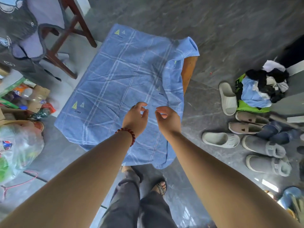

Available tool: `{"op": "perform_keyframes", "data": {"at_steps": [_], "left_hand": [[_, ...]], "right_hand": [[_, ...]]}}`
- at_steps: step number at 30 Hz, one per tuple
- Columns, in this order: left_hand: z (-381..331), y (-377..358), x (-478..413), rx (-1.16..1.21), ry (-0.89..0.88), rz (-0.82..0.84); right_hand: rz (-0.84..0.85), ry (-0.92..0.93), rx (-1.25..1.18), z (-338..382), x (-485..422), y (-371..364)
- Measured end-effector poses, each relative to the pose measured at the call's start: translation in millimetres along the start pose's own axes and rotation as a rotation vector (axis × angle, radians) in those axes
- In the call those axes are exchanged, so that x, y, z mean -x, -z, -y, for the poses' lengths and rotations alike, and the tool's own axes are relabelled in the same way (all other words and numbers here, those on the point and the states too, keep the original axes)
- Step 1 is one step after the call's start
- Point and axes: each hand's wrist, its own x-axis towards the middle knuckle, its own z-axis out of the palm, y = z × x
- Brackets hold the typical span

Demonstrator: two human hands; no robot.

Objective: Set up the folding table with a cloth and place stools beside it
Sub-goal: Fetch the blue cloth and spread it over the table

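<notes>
Hands (135, 116) over blue cloth (115, 76), grey floor (230, 30).

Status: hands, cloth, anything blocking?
Left hand and right hand open, empty, over the blue checked cloth. Cloth bunched at right; orange table edge bare. Pale slippers on floor, right side.

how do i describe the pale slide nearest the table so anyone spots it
Start at the table under the blue checked cloth; footwear lies on the floor to its right. The pale slide is the piece closest to the cloth. It lies crosswise, unlike its twin farther back, and is smooth, unlike the soft grey slippers.
</notes>
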Motion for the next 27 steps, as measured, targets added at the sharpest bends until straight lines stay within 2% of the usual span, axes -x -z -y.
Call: {"op": "perform_keyframes", "data": {"at_steps": [7, 17, 27], "left_hand": [[-8, 20, -54, 0.045, 0.059, 0.011], [-12, 49, -106, 0.063, 0.133, -0.032], [-33, 15, -120, 0.100, 0.269, -0.111]], "right_hand": [[0.053, -0.009, 0.058, 30, -51, -18], [0.168, 0.105, 0.145, 75, -111, -33], [0.440, 0.364, 0.456, 79, -168, -1]]}}
